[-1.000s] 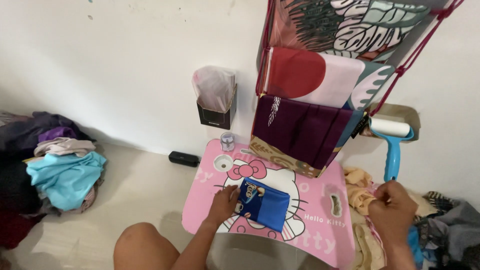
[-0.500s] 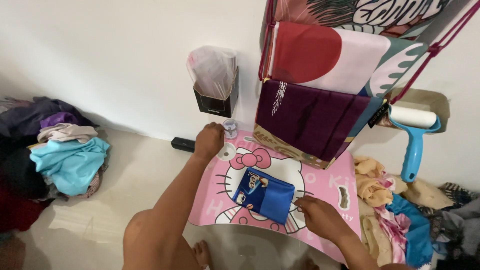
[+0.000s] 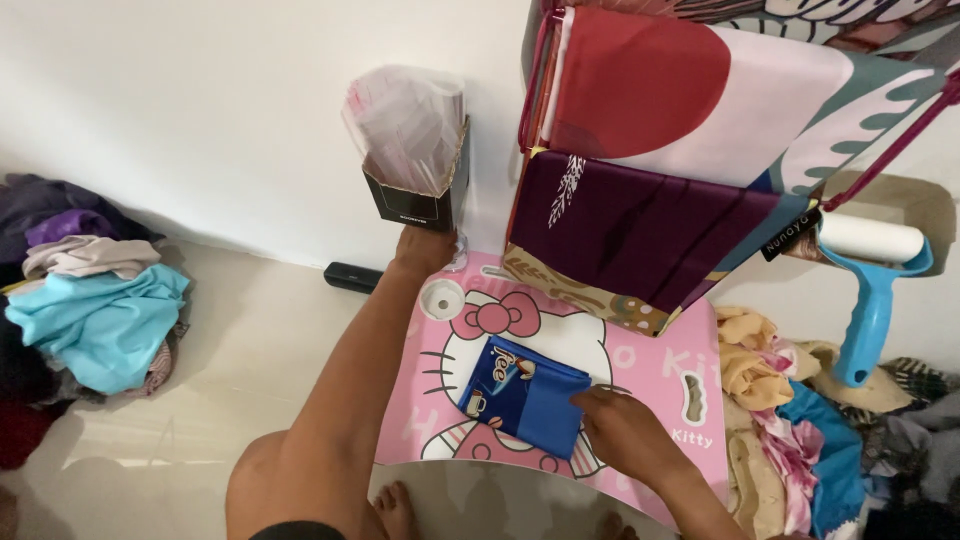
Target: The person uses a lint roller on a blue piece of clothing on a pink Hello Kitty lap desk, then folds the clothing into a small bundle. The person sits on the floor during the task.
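Observation:
A folded blue cloth (image 3: 525,398) with a printed pattern lies on a low pink cartoon-cat table (image 3: 650,365). My right hand (image 3: 622,432) rests on the cloth's right edge, with the fingers gripping it. My left arm stretches to the table's back edge. There my left hand (image 3: 424,250) sits under a black box (image 3: 418,196) stuffed with clear plastic bags, beside a small clear object (image 3: 459,252). Its fingers are hidden, so I cannot make out a grip. A white round roll (image 3: 441,297) lies just in front of that hand.
Patterned fabrics, red-and-white (image 3: 690,90) and purple (image 3: 640,225), hang from a rack above the table's back right. A pile of clothes (image 3: 90,300) lies on the floor at left, and more cloths (image 3: 790,420) at right. A blue lint roller (image 3: 870,290) leans on the wall. A black bar (image 3: 352,277) lies on the floor.
My left hand left the blue cloth and reached to the back of the table under the black box. My right hand came in from the right onto the cloth.

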